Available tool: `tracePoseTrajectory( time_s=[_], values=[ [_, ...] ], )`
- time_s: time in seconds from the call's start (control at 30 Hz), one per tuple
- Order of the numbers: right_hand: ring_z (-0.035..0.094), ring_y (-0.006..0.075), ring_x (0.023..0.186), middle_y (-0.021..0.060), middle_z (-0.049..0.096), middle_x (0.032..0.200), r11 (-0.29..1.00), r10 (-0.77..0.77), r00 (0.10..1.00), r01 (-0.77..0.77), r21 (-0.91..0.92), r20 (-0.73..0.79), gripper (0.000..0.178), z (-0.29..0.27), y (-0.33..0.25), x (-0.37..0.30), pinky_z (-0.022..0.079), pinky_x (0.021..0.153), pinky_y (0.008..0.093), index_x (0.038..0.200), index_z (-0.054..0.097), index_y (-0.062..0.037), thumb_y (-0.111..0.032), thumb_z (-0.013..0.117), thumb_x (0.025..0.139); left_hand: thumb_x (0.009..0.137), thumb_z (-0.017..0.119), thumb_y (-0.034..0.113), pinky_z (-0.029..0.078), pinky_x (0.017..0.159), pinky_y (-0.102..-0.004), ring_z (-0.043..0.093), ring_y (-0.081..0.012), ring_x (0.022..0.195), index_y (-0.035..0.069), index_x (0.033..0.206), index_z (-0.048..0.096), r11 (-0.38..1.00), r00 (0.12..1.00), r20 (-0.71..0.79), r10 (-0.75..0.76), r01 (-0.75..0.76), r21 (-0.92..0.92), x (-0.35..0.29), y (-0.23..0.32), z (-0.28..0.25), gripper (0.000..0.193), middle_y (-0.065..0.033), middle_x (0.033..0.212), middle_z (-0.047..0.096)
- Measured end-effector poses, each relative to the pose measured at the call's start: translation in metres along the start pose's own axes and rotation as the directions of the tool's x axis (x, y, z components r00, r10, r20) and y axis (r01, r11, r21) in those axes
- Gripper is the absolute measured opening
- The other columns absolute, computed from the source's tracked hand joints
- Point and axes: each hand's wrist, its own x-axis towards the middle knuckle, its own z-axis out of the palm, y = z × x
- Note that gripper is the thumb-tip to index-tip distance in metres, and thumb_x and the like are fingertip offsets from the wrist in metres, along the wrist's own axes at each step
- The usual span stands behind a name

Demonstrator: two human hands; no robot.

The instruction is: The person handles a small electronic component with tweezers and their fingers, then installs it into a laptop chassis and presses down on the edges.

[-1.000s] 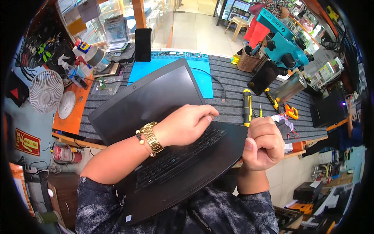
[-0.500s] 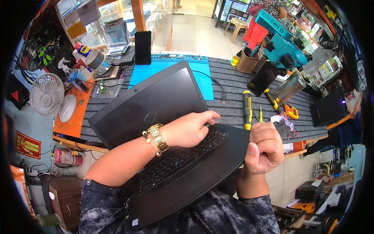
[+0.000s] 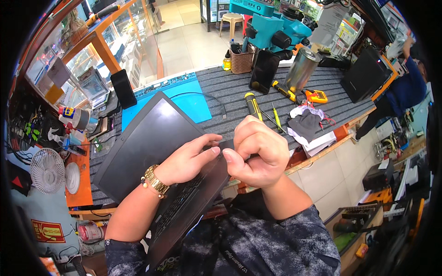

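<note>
An open black laptop lies tilted, its screen toward the left and its keyboard side rising close to my body. My left hand, with a gold watch at the wrist, reaches across the keyboard near the screen's lower corner. Its fingers are stretched out, with thumb and index finger apart. By the laptop's right corner, my right hand is closed, fingers curled in and the thumb against them. Whatever it may hold is hidden.
A blue work mat lies behind the laptop on the grey ribbed bench. Toward the right are a yellow-black screwdriver, a metal can, an orange multimeter and a crumpled cloth. A teal microscope stands at the back.
My view has turned to the right. The laptop has tipped more steeply, its keyboard side narrower in view. My left thumb now shows, apart from the fingers; the right hand stays closed, nearer the left.
</note>
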Motion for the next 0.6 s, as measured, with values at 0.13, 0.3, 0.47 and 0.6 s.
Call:
tracePoseTrajectory(
  time_s=[0.13,0.3,0.47,0.6],
  values=[
    [0.060,0.0214,0.070,0.0059,0.065,0.078,1.000,0.016,1.000,-0.016,0.026,0.007,0.029,0.001,0.003,0.003,0.048,0.064,0.0345,0.082,0.062,-0.0067,0.010,0.086,0.079,0.118,0.065,0.043,0.057,0.109,-0.0419,0.073,-0.0262,0.124,-0.001,0.166,0.053,0.999,0.999,-0.011,0.037,-0.037,-0.002,0.001,-0.009,0.003,0.066,-0.0218,0.149,0.072],
    [0.061,0.0210,0.070,0.0062,0.065,0.076,0.999,0.041,0.999,-0.041,0.018,0.010,0.030,0.005,0.003,0.005,0.048,0.063,0.0342,0.080,0.061,-0.0066,0.011,0.084,0.079,0.115,0.069,0.048,0.059,0.094,-0.0387,0.070,-0.0188,0.104,0.000,0.171,0.048,0.998,0.998,0.019,0.056,-0.056,-0.015,0.002,-0.025,0.003,0.076,-0.0187,0.148,0.072],
    [0.060,0.0218,0.068,0.0066,0.065,0.076,0.997,0.070,0.998,-0.070,0.025,-0.004,0.030,0.006,0.002,0.007,0.047,0.060,0.0347,0.079,0.062,-0.0071,0.009,0.086,0.079,0.115,0.070,0.048,0.059,0.088,-0.0367,0.068,-0.0154,0.097,0.000,0.173,0.046,0.996,0.996,0.031,0.086,-0.085,-0.018,0.003,-0.026,0.002,0.079,-0.0167,0.147,0.072],
    [0.059,0.0223,0.065,0.0072,0.065,0.076,0.997,0.073,0.997,-0.073,0.030,-0.011,0.030,0.006,0.003,0.008,0.047,0.058,0.0347,0.079,0.062,-0.0076,0.007,0.088,0.080,0.114,0.071,0.046,0.059,0.086,-0.0361,0.068,-0.0144,0.095,0.000,0.173,0.046,0.997,0.997,0.040,0.072,-0.071,-0.034,0.005,-0.027,0.002,0.079,-0.0157,0.147,0.072]
  ],
)
